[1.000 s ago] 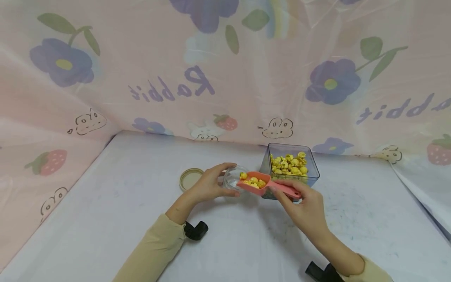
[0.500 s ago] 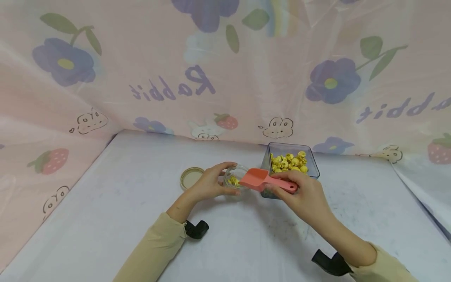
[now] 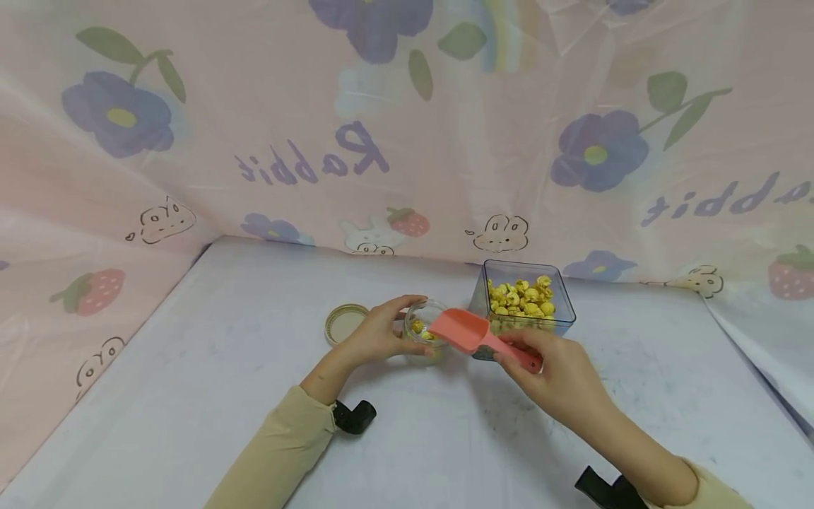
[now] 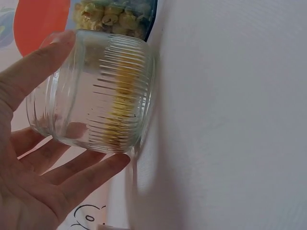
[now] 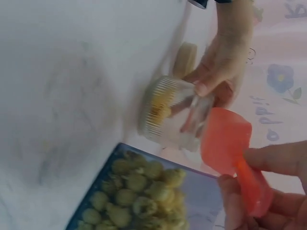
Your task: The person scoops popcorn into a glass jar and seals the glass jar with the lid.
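My left hand grips a ribbed glass jar around its side. Yellow popcorn lies at the bottom of the jar. My right hand pinches the handle of a pink-red scoop, whose tilted blade is at the jar's mouth; no popcorn shows on it. Just behind the scoop stands a clear square container holding many pieces of yellow popcorn, also visible in the right wrist view.
A round gold-rimmed lid lies on the white table, left of the jar and partly behind my left hand. A patterned pink sheet hangs along the back and left.
The popcorn has gone from the scoop, and popcorn now shows inside the jar. My right hand has tipped the scoop over the jar's mouth. My left hand has stayed about where it was.
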Available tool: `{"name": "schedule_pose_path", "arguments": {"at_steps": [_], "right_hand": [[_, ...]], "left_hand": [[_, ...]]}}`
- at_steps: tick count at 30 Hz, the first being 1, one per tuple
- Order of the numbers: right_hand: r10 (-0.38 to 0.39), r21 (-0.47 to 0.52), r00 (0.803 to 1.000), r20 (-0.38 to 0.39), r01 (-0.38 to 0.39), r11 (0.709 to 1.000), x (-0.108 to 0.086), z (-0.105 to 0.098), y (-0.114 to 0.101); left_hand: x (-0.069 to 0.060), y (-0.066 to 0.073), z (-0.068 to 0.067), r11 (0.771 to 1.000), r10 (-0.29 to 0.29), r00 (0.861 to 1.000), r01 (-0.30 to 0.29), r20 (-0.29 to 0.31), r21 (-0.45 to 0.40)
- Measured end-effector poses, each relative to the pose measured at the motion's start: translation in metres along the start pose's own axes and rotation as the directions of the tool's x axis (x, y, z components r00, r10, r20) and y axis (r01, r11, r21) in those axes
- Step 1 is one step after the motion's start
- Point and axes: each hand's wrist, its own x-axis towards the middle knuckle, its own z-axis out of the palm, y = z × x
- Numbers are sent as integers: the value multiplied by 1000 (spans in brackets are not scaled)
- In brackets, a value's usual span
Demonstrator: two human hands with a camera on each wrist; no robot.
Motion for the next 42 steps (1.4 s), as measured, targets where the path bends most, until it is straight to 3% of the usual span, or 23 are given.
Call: {"name": "schedule_pose_path", "arguments": {"at_steps": [7, 17, 23, 32, 42], "right_hand": [[31, -65, 999, 15, -30, 997, -7, 13, 7], [34, -49, 999, 7, -34, 998, -9, 19, 11], [54, -8, 999, -3, -54, 999, -11, 20, 11], [29, 55, 998, -57, -26, 998, -10, 17, 11], [51, 196, 993, -109, -29, 980, -6, 5, 10]], "left_hand": [[-1, -2, 0, 1000, 6, 1000, -6, 3, -25], [-2, -3, 0, 999, -1, 1000, 2, 4, -43], [-2, -3, 1, 999, -7, 1000, 8, 5, -45], [-2, -3, 1, 1000, 3, 1000, -3, -5, -27], [-2, -4, 1, 998, -21, 1000, 20, -15, -55]]}}
